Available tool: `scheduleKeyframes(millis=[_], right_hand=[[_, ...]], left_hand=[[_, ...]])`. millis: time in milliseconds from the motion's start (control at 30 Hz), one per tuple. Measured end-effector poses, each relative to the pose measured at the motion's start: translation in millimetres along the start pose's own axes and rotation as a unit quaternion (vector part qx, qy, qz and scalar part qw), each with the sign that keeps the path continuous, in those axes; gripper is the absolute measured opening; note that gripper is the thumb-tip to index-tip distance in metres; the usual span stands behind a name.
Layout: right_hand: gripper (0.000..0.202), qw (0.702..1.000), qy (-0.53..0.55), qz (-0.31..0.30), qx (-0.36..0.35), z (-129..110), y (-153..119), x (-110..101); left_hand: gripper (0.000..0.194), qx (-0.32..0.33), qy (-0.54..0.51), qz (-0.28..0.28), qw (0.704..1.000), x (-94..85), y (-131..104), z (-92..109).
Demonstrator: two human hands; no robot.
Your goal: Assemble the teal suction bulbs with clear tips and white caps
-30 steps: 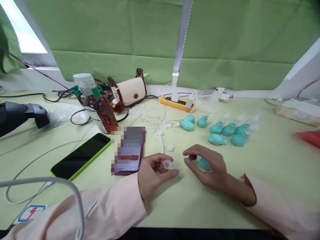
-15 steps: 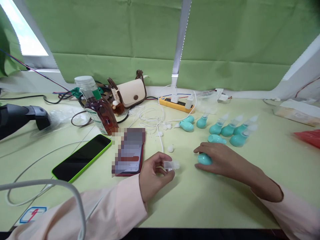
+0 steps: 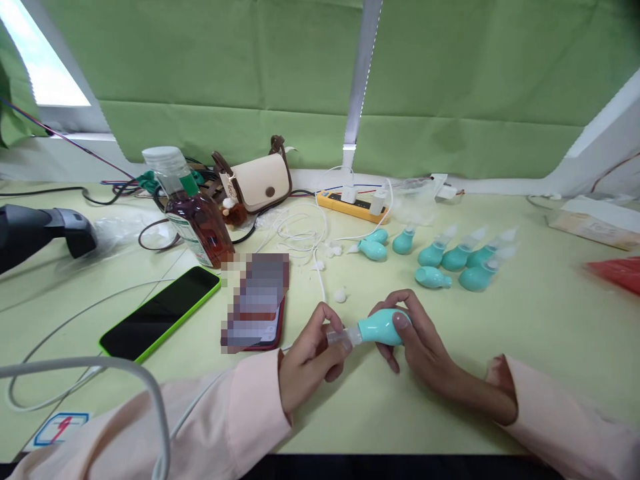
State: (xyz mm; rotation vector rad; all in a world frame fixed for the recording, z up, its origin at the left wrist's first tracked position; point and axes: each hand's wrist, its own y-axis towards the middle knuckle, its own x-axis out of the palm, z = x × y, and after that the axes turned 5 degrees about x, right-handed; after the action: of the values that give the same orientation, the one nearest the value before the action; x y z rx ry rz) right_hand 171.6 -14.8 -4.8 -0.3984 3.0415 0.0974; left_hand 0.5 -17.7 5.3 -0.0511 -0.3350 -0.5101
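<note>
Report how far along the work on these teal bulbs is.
Looks done: the cluster of upright bulbs at the right, all with clear tips. In hand: the left hand holds a clear nozzle at the mouth of a bulb in the right hand. Apparently left: the lying bulb nearest that cluster shows no tip. I can't tell about the rearmost lying bulb.

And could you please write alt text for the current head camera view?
A person's left hand pinches a clear plastic nozzle against a teal squeeze bulb held in the right hand. Around them on a pale green table are more teal bulbs, two phones, a bottle and a cream handbag.
</note>
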Motion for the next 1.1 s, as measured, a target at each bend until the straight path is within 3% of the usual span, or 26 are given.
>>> scheduleKeyframes(millis=[233, 367, 500, 567, 700, 800, 867, 967, 1033, 1100], right_hand=[[0.022, 0.989, -0.116, -0.088, 0.015, -12.1, -2.2, -10.0], [0.021, 0.972, -0.215, -0.075, -0.061, -11.5, -4.0, -12.7], [0.028, 0.934, -0.299, -0.092, -0.172, -4.6, -4.0, -7.1], [0.028, 0.897, -0.358, -0.084, -0.247, -2.4, -3.5, -2.8], [0.020, 0.781, -0.505, -0.049, -0.365, -5.5, -5.3, 3.4], [0.011, 0.709, -0.593, -0.036, -0.380, -8.8, -8.6, 5.2], [0.010, 0.684, -0.633, -0.039, -0.361, -8.4, -10.1, 6.2], [0.013, 0.692, -0.630, -0.023, -0.351, -6.0, -10.4, 9.0], [0.013, 0.728, -0.599, -0.022, -0.332, -6.7, -10.1, 11.3], [0.012, 0.783, -0.555, -0.045, -0.277, -11.2, -10.3, 13.1]], left_hand=[[0.021, -0.006, -0.025, 0.008, 1.000, -2.0, 0.5, 3.6], [0.020, -0.027, -0.047, 0.011, 0.998, -3.8, 3.8, 4.7], [0.016, -0.043, -0.017, 0.035, 0.998, -1.8, 5.2, 6.4], [0.016, -0.044, 0.029, 0.052, 0.997, -0.1, 4.5, 6.5], [0.029, -0.016, 0.191, 0.061, 0.979, -0.9, 2.3, 2.9], [0.039, 0.021, 0.360, 0.091, 0.928, -4.4, 1.0, -1.1], [0.041, 0.032, 0.428, 0.093, 0.898, -6.3, 0.7, -2.9], [0.040, 0.055, 0.500, 0.089, 0.860, -7.7, 1.1, -4.2], [0.041, 0.077, 0.548, 0.086, 0.828, -8.2, 1.7, -4.5], [0.042, 0.094, 0.574, 0.078, 0.809, -9.1, 2.4, -4.7]])
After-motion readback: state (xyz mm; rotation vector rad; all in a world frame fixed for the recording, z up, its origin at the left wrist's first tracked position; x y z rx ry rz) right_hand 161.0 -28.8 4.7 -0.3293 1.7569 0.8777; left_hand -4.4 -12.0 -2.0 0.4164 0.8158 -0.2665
